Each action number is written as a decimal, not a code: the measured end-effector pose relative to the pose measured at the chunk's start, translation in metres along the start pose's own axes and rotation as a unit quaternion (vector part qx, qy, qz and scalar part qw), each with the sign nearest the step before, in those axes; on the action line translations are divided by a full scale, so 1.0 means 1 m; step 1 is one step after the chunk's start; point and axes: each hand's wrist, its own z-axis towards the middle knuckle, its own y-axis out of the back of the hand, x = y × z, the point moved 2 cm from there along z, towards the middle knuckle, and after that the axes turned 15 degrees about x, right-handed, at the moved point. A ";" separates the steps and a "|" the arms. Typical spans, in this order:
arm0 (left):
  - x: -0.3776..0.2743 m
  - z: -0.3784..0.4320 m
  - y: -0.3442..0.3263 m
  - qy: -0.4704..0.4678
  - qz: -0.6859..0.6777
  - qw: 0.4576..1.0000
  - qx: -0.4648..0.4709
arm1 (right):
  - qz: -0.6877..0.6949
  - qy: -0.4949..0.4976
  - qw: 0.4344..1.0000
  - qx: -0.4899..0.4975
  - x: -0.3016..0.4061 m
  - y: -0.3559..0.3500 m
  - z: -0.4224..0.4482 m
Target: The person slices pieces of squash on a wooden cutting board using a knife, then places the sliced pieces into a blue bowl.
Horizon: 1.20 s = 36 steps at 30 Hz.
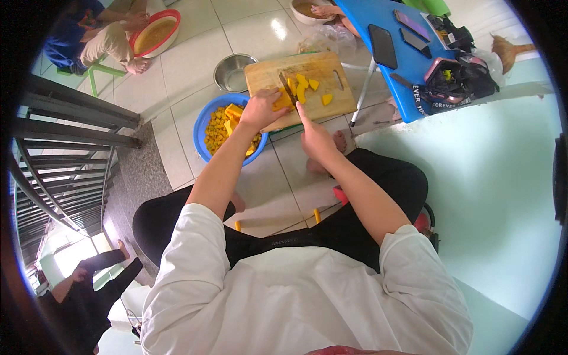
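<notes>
My left hand [262,108] presses a piece of orange-yellow flesh, perhaps pumpkin [282,101], onto a wooden cutting board [341,100]. In my right hand [316,135] is a kitchen knife [288,88], its dark blade lying along the piece's right side and my index finger stretched along it. Several cut yellow pieces [313,84] lie right of the blade. Left of the board, a blue plastic basin [198,144] holds many small cubes and some larger chunks, partly hidden by my left forearm. Behind it stands a steel bowl [235,73].
A blue folding table [401,77] with phones and a bag stands at right, beside a pale wall [479,177]. Other people sit near a red-rimmed basin [176,26] and a white basin [295,9]. Metal railings [80,106] rise at left; another person is at lower left.
</notes>
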 end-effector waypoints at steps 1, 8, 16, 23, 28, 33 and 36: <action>0.002 0.001 -0.001 0.004 0.002 1.000 0.009 | 0.004 0.001 1.000 -0.002 0.000 -0.001 0.002; 0.004 0.004 0.000 0.021 -0.015 0.999 0.043 | 0.055 0.042 0.996 -0.060 -0.004 -0.007 0.053; -0.002 -0.016 0.010 0.062 -0.022 0.998 0.007 | 0.049 0.088 0.990 -0.096 0.004 0.003 0.027; 0.001 -0.020 0.011 0.074 -0.050 0.996 -0.007 | 0.009 0.046 0.997 -0.056 0.009 0.000 -0.003; 0.001 -0.017 0.011 0.084 -0.059 0.995 0.011 | -0.017 0.022 0.999 -0.030 0.008 -0.002 -0.009; 0.002 -0.016 0.011 0.070 -0.053 0.996 0.014 | -0.012 -0.016 1.000 0.020 0.012 -0.005 -0.011; 0.006 -0.012 0.011 0.089 -0.055 0.993 0.045 | 0.018 0.000 1.000 0.010 0.007 -0.012 0.000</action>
